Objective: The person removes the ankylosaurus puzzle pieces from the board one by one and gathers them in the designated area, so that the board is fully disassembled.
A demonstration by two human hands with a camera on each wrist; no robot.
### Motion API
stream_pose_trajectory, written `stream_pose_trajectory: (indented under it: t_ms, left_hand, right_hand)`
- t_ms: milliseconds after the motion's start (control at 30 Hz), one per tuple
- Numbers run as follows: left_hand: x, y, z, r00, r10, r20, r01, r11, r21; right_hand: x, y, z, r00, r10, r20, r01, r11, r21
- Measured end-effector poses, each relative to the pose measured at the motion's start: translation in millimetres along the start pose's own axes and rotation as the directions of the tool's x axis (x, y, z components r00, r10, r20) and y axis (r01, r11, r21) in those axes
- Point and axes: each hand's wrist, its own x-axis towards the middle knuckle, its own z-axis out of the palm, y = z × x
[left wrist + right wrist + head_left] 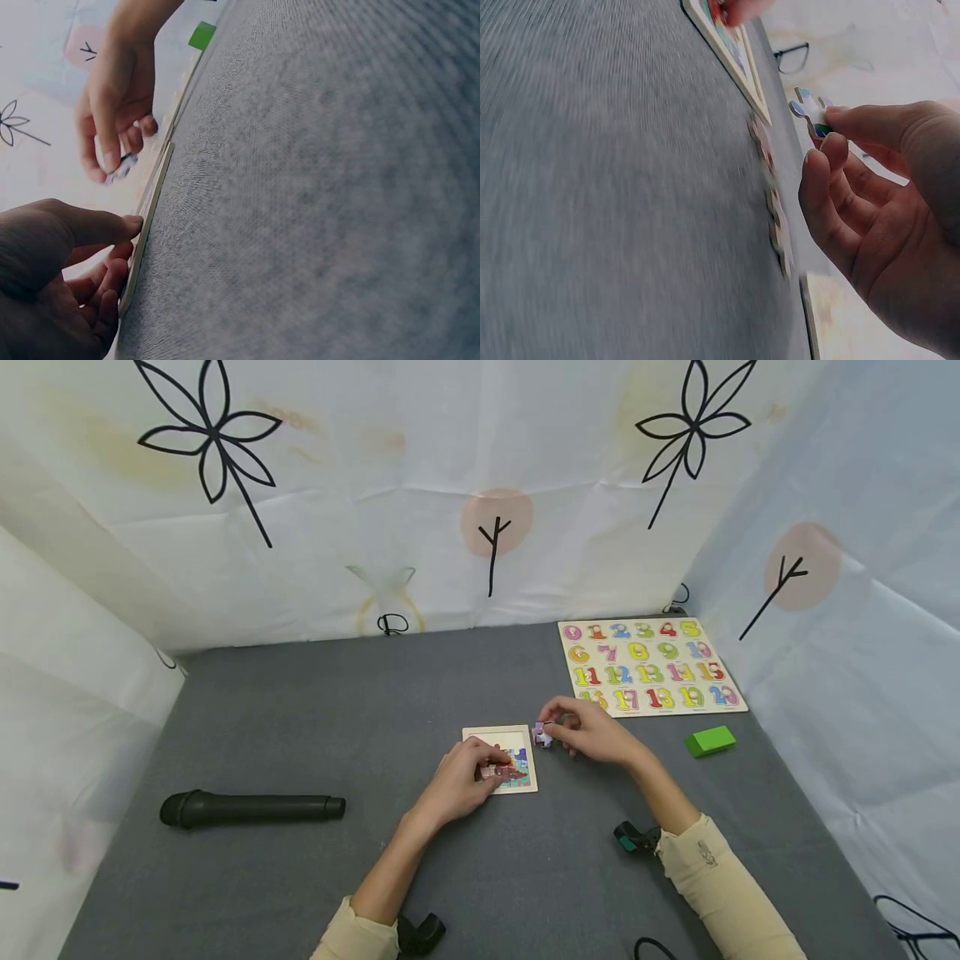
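Observation:
A small jigsaw puzzle in a pale wooden tray (530, 781) lies on the grey table, partly filled with colourful pieces. My left hand (467, 777) rests over it, fingertips and thumb touching its face. In the left wrist view, that thumb lies at the edge of the tray (155, 187). My right hand (592, 731) pinches a purple and white puzzle piece (542, 735) between thumb and forefinger, just right of the tray. The right wrist view shows this puzzle piece (810, 112) raised off the table. Below it, more loose pieces (778, 229) lie flat near the tray.
A wooden number board (622, 664) lies at the back right, with a green block (710, 741) in front of it. On the left is a black microphone (251, 808). White printed cloth walls (420, 510) stand behind the table and at its sides.

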Motion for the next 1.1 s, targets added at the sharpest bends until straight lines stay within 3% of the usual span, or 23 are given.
stream_pose_trajectory:
  t_ms: [667,1100]
  left_hand:
    - [-1.5,-2.2,1.6,1.0,0.003,-0.009,-0.003,1.0,0.003]
    - [-1.8,-0.8,1.1,1.0,0.03,-0.005,-0.03,1.0,-0.005]
  right_hand:
    - [-37.4,29,-28,0.99,0.079,-0.114,-0.081,0.996,-0.02]
    - [-47.6,37,-37,0.986,0.126,-0.108,-0.135,0.987,-0.086]
